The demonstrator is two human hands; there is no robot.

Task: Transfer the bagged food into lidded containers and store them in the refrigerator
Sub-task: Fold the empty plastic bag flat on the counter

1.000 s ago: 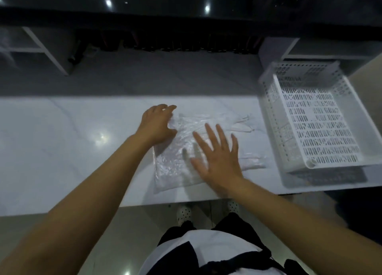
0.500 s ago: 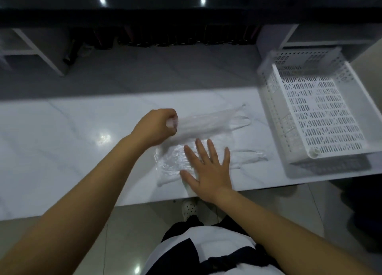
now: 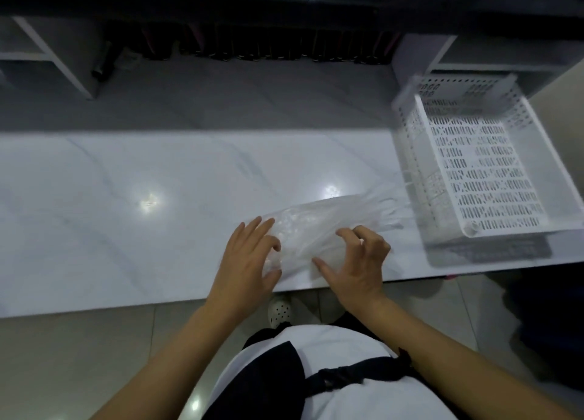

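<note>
At the upper left of my feed I see a grey shelf unit (image 3: 60, 69) standing on the far side of the worktop. Along the top edge runs a row of dark upright items (image 3: 268, 46), too dim for me to name. Below them the white marble counter (image 3: 126, 230) spans most of the frame, and pale floor tiles (image 3: 63, 356) fill the lower left.

Just left of centre, near the counter's front edge, the left hand (image 3: 248, 261) lies on the left end of the clear plastic bag (image 3: 319, 223). Its fingers are spread and nearly straight over the film, with the thumb low against the bag's near edge.

The bag lies crumpled and flat on the counter at centre frame between the two hands. I see no food in it. Its thin handles trail towards the upper right.

The right hand (image 3: 360, 261) sits on the bag's right part, knuckles raised and fingers bent, with the tips down on the plastic and the thumb stretched out to the left. I cannot tell whether those fingers are pinching the film or only pressing it.

At the right of the frame a white perforated basket (image 3: 407, 154) stands on the counter. The bag's handles end just beside its left wall.

At bottom centre I see a white shoe (image 3: 279, 309) and a dark apron (image 3: 262, 381) over a white top.
</note>
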